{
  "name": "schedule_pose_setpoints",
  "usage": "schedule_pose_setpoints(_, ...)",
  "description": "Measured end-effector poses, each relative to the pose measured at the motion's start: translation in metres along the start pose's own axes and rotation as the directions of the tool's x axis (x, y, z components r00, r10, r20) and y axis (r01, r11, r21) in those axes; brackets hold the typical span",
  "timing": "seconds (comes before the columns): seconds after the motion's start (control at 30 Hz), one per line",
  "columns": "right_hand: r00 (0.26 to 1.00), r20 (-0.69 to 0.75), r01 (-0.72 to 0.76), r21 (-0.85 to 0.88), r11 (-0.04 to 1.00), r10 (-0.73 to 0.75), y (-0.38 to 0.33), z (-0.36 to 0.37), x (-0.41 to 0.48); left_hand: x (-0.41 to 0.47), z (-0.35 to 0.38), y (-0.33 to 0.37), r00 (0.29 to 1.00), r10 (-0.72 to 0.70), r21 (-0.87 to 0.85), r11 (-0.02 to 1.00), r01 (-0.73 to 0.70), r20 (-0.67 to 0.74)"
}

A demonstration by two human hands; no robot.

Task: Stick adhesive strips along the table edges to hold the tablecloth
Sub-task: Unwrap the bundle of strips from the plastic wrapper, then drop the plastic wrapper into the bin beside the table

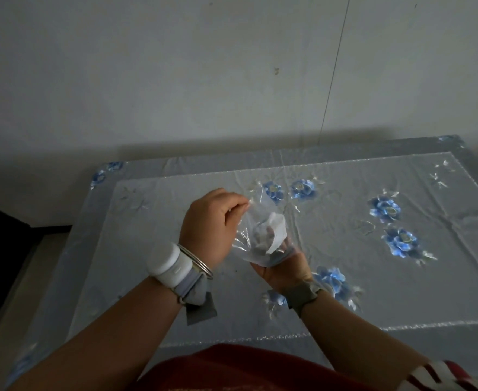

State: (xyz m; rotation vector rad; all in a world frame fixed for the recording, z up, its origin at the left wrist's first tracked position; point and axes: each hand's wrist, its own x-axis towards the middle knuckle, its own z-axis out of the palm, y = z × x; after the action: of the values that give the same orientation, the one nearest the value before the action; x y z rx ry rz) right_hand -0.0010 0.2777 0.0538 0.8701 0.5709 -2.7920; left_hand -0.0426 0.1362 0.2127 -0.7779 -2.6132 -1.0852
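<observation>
A clear plastic bag (256, 221) hangs between my hands above the table's middle. My left hand (209, 221) pinches its top edge at the upper left. My right hand (284, 268) reaches up into the bag from below, fingers inside around a white paper-backed piece (277, 230); whether they grip it I cannot tell. The silvery tablecloth (345, 266) with blue embroidered flowers covers the table, its near edge (274, 338) running just in front of my body.
A plain wall (176, 80) stands right behind the table's far edge. A thin cord (335, 66) hangs down the wall. The floor (4, 292) drops away dark on the left. I wear a white wrist device (166, 259) and bangles on the left wrist.
</observation>
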Motion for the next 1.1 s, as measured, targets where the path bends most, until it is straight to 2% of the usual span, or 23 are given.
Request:
schedule_pose_setpoints(0.07,1.000,0.011,-0.005,0.003,1.000,0.005,0.001,0.002,-0.003,0.001,-0.003,-0.001,0.998,0.014,0.032,0.999,-0.012,-0.059)
schedule_pose_setpoints(0.17,0.993,-0.118,-0.035,-0.041,0.999,0.030,-0.004,0.000,-0.004,0.003,-0.005,-0.005,0.991,0.004,0.069,0.998,0.005,-0.131)
schedule_pose_setpoints(0.23,0.972,-0.224,-0.102,-0.151,0.983,0.066,-0.010,0.000,-0.007,0.003,-0.005,-0.009,0.989,-0.018,0.110,0.993,0.035,-0.149)
schedule_pose_setpoints(0.33,0.956,-0.290,-0.124,-0.280,0.952,0.040,-0.018,0.005,-0.016,0.003,-0.001,-0.014,0.987,-0.033,0.158,0.986,0.058,-0.157)
schedule_pose_setpoints(0.5,0.978,-0.206,-0.061,-0.474,0.879,-0.043,-0.028,0.025,-0.039,-0.015,0.001,-0.014,0.977,-0.098,0.119,0.985,0.122,-0.191)
schedule_pose_setpoints(0.53,0.975,-0.202,-0.038,-0.546,0.837,-0.088,-0.027,0.028,-0.039,-0.021,0.000,-0.016,0.975,-0.121,0.125,0.981,0.146,-0.187)
schedule_pose_setpoints(0.57,0.967,-0.193,-0.010,-0.685,0.729,-0.169,-0.023,0.028,-0.039,-0.033,-0.001,-0.018,0.969,-0.157,0.127,0.975,0.183,-0.189)
schedule_pose_setpoints(0.63,0.914,-0.068,0.082,-0.934,0.347,-0.400,-0.016,0.025,-0.035,-0.047,-0.002,-0.019,0.954,-0.244,0.081,0.962,0.261,-0.176)
schedule_pose_setpoints(0.67,0.891,0.023,0.137,-0.966,0.219,-0.454,-0.009,0.026,-0.035,-0.057,-0.004,-0.018,0.934,-0.310,0.032,0.947,0.320,-0.178)
schedule_pose_setpoints(0.7,0.873,0.074,0.191,-0.961,0.198,-0.482,-0.006,0.026,-0.035,-0.062,-0.004,-0.017,0.920,-0.356,-0.024,0.934,0.358,-0.164)
schedule_pose_setpoints(0.77,0.905,0.095,0.252,-0.906,0.341,-0.416,0.007,0.029,-0.037,-0.079,-0.006,-0.018,0.872,-0.468,-0.131,0.883,0.452,-0.146)
schedule_pose_setpoints(0.83,0.959,0.090,0.215,-0.846,0.487,-0.267,0.019,0.031,-0.036,-0.098,-0.014,-0.025,0.811,-0.573,-0.267,0.805,0.530,-0.119)
schedule_pose_setpoints(0.9,0.985,0.113,0.168,-0.822,0.544,-0.133,0.031,0.035,-0.037,-0.118,-0.030,-0.039,0.769,-0.637,-0.383,0.727,0.570,-0.063)
schedule_pose_setpoints(0.97,0.990,0.118,0.138,-0.835,0.533,-0.072,0.043,0.038,-0.040,-0.139,-0.049,-0.057,0.748,-0.661,-0.424,0.664,0.616,0.052)
schedule_pose_setpoints(1.03,0.994,0.108,0.103,-0.890,0.444,-0.014,0.057,0.041,-0.046,-0.160,-0.066,-0.076,0.723,-0.672,-0.439,0.608,0.661,0.157)
schedule_pose_setpoints(1.1,0.984,0.133,0.086,-0.938,0.337,0.117,0.079,0.048,-0.052,-0.183,-0.085,-0.099,0.704,-0.684,-0.456,0.574,0.680,0.188)
